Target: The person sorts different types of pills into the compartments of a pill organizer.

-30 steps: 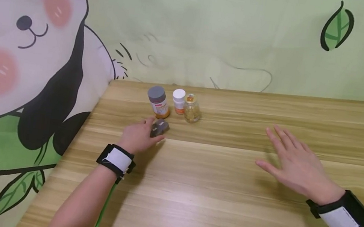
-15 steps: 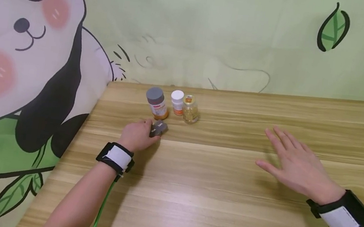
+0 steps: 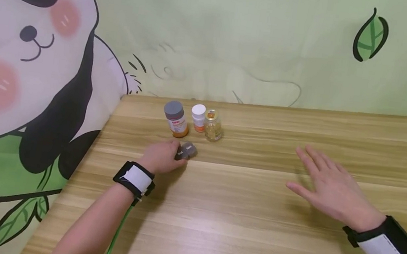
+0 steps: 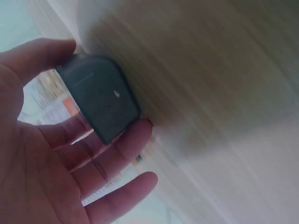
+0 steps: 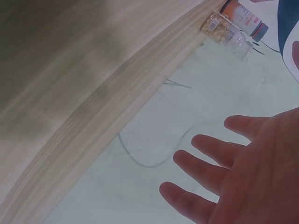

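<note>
A person's left hand (image 3: 161,157) pinches a grey case (image 3: 188,150) near the grey-capped bottle (image 3: 176,119) on the desk (image 3: 238,216); the right hand (image 3: 333,189), fingers outstretched, holds nothing. A level grip should best keep the case clear.

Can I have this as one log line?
left hand: pinches small grey angular plastic case | right hand: empty, fingers spread | beyond case: round clear gold-lidded jar

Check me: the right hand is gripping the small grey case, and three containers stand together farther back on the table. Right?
Wrong hand: the left hand grips the small grey case, as the left wrist view shows. The three containers do stand together farther back.
</note>
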Demonstrator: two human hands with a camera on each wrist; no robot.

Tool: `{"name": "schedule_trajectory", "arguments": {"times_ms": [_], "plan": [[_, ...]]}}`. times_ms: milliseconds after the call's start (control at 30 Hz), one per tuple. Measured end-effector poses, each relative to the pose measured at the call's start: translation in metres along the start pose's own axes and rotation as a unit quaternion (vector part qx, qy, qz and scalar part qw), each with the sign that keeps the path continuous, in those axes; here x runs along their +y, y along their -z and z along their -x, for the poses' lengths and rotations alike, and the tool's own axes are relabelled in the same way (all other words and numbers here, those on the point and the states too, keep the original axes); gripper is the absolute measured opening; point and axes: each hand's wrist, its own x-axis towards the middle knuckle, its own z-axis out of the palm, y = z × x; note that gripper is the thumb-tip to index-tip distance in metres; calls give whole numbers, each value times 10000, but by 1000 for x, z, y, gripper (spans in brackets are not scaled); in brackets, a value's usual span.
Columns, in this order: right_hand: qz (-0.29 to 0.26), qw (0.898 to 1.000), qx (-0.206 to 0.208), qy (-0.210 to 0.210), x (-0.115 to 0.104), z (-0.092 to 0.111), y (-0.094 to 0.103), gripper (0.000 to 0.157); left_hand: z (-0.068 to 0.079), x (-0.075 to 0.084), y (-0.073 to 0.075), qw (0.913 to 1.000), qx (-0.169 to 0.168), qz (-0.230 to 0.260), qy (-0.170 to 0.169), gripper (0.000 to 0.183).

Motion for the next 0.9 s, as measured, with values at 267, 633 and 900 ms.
{"name": "schedule_trajectory", "arguments": {"times_ms": [267,633,900], "plan": [[-115,9998,-167,-73,-1,1,-4,80,-3,37,0,9942,21,-432,-987,42],[-121,9999,-102,28,-3,2,-6,80,-12,86,2,9761,-59,-607,-2088,39],[-149,9997,-165,140,-5,-2,-10,80,-17,113,-5,9650,29,-709,-2526,41]]}}
